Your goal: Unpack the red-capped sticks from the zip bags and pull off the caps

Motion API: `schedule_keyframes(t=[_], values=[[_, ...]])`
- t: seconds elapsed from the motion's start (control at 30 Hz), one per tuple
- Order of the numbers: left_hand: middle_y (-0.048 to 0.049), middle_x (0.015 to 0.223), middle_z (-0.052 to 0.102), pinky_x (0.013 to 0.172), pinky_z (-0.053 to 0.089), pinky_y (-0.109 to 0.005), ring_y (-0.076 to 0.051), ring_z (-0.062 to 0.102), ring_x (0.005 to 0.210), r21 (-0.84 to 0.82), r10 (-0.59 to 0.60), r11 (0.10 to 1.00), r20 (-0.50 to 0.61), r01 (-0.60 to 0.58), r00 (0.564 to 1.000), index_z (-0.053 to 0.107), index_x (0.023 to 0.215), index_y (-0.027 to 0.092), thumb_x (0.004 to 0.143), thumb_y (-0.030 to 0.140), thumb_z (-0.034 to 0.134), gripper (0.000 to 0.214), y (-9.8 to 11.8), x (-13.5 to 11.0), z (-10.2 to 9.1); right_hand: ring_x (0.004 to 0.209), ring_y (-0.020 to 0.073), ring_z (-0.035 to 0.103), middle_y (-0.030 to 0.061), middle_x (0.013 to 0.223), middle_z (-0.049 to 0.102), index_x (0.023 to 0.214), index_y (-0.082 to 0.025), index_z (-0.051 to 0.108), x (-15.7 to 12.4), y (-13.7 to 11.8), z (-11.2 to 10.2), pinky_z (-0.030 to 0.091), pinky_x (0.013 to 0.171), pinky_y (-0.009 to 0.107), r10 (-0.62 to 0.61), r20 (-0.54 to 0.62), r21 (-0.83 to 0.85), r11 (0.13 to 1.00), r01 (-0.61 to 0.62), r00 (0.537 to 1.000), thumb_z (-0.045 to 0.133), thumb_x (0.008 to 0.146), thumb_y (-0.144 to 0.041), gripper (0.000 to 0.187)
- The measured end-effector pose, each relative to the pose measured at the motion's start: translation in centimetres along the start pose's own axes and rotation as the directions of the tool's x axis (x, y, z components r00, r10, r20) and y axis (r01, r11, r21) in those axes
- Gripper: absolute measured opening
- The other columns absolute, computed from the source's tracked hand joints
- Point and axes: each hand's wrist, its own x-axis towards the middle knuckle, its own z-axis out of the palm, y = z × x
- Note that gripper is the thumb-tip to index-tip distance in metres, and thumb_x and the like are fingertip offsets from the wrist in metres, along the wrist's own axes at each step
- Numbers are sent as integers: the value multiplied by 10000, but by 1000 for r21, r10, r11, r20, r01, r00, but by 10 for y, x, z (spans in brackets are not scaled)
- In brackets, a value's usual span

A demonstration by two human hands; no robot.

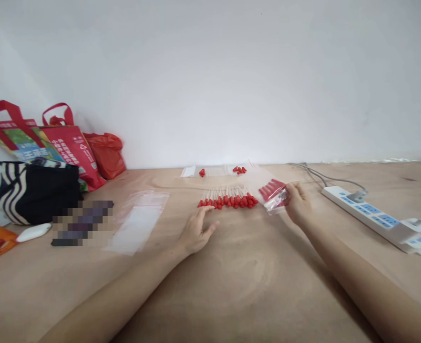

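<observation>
Forearms [120, 290] flank roomy tabletop [228, 290] — red-headed sticks [228, 202] beyond.

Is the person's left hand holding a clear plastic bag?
No, the left hand is open near the red-tipped sticks, while the right hand holds a clear plastic bag.

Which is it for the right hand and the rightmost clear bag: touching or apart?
Touching: the head view shows the right hand gripping the rightmost clear bag by its right edge, with no gap.
</observation>
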Motion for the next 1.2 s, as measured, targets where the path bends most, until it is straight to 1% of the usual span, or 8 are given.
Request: schedule_keyframes(t=[0.1, 0.2, 0.3, 0.37, 0.53, 0.67, 0.87, 1.2], values=[[-81, 1062, 541, 903, 380, -335, -176, 505, 1004, -102, -82, 993, -160, 66, 984, 401, 1101, 177, 864, 334, 343, 290, 1, 3, -5, 455, 101, 407, -71, 517, 391, 660, -220, 350, -34, -8, 27, 361, 458, 229, 212, 362, 201, 933, -298, 908, 477, 728, -484, 301], [-82, 1022, 552, 888, 389, -332, -173, 520, 973, -146, -66, 989, -219, 34, 974, 420, 1069, 166, 869, 353, 329, 289, 4, 4, -8, 454, 76, 372, -74, 533, 391, 660, -209, 355, -61, -19, 46, 327, 447, 203, 210, 591, 178, 907, -381, 779, 519, 719, -479, 322], [-96, 1066, 537, 924, 369, -364, -195, 497, 1029, -123, 101, 986, -94, -112, 990, 361, 1141, 160, 812, 381, 446, 405, 9, 2, -8, 448, 45, 334, -91, 530, 370, 664, -198, 340, -73, -30, 55, 297, 441, 173, 213, 759, 127, 878, -461, 615, 512, 729, -510, 362], [-123, 1176, 478, 959, 341, -401, -236, 438, 1118, -94, 205, 976, 76, -198, 976, 277, 1224, 161, 715, 433, 573, 648, 14, -2, -5, 425, 34, 318, -104, 497, 358, 668, -194, 344, -75, -35, 57, 281, 423, 162, 225, 789, 98, 873, -478, 572, 529, 716, -521, 379], [-142, 1322, 340, 974, 318, -454, -299, 325, 1216, 14, 184, 980, 334, -200, 925, 251, 1268, 184, 605, 485, 660, 834, 21, -9, 4, 456, 59, 494, -78, 557, 512, 764, -192, 415, -76, -40, 53, 419, 464, 201, 398, 734, 3, 808, -589, 550, 600, 671, -487, 360], [-112, 1248, 431, 930, 368, -420, -262, 423, 1136, 64, 129, 986, 288, -153, 949, 312, 1221, 187, 672, 420, 618, 670, 22, -12, 8, 544, 104, 595, -37, 639, 590, 874, -184, 434, -80, -43, 43, 507, 564, 263, 533, 693, -38, 700, -714, 486, 691, 615, -340, 397], [-96, 1130, 508, 875, 407, -408, -236, 486, 1035, 93, 54, 993, 247, -79, 968, 407, 1140, 173, 725, 409, 565, 503, 25, -8, 10, 499, 90, 578, -65, 592, 589, 985, -173, 379, -83, -49, 40, 516, 532, 240, 521, 690, -63, 735, -675, 503, 711, 542, -164, 554], [-68, 1147, 485, 899, 390, -348, -195, 439, 1081, 126, 375, 882, 392, -453, 840, 597, 978, 215, 838, 170, 410, 238, 21, 43, 23, 516, 90, 580, -78, 633, 559, 1084, -196, 326, -84, -46, 42, 518, 511, 246, 481, 687, -9, 755, -655, 545, 646, 613, -162, 570]])
